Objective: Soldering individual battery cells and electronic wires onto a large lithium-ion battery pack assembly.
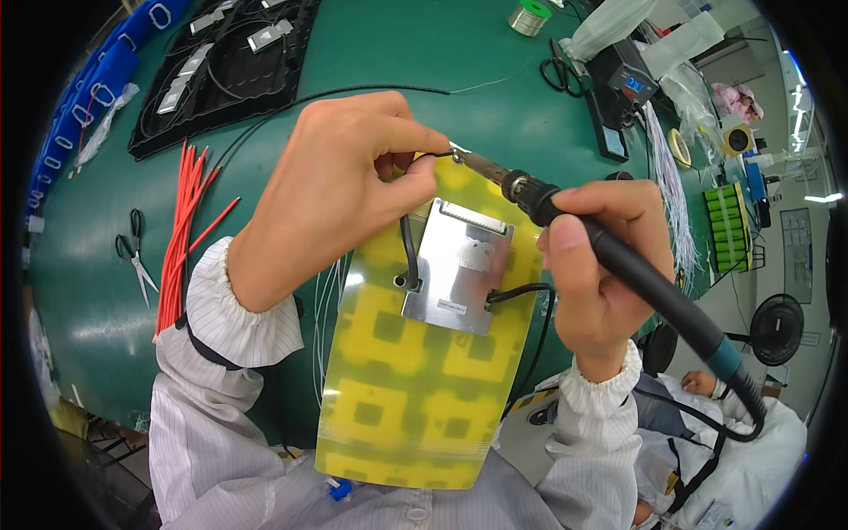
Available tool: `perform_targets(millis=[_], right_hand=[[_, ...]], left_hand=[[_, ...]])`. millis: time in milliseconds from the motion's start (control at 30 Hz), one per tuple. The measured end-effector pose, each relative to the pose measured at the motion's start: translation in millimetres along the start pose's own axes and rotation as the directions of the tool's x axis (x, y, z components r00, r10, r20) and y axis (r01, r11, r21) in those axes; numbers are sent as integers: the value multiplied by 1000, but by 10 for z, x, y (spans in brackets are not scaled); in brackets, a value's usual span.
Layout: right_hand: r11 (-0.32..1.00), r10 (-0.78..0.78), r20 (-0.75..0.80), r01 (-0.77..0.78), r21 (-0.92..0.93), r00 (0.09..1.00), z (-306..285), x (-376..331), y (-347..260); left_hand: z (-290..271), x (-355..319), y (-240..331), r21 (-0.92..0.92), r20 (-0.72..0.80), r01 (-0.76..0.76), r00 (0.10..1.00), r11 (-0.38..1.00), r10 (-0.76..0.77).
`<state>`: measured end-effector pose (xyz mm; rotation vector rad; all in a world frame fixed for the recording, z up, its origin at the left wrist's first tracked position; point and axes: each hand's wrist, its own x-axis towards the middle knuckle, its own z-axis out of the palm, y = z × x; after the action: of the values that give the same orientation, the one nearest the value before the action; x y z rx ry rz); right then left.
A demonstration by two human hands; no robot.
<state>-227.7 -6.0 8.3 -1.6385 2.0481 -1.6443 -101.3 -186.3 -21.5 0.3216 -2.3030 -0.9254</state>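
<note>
Our left hand (353,172) pinches a black wire (439,155) above the far end of a yellow-wrapped pack (420,362), which spans the green tabletop's (397,53) near edge, long axis running away from us. From the right, our right hand (601,296) grips a soldering iron (636,265), tip at the wire's end.

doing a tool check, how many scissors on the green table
2: black-handled steel scissors left of the straight red wires, and black scissors beside the dark boxy soldering station. Others may be hidden.

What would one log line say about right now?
left hand: pinching black wire | right hand: holding soldering iron | iron tip: by wire's end | silver module: on yellow board
</note>
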Motion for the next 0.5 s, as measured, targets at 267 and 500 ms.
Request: perform_targets(millis=[267, 500], right_hand=[[997, 50, -47, -47, 62, 998, 0, -14, -5], [996, 83, -32, -82, 42, 996, 28, -23, -28]], left_hand=[[14, -20, -20, -9, -2, 14, 1000, 1000, -14], [-17, -38, -25, 1, -5, 9, 1000, 1000, -9]])
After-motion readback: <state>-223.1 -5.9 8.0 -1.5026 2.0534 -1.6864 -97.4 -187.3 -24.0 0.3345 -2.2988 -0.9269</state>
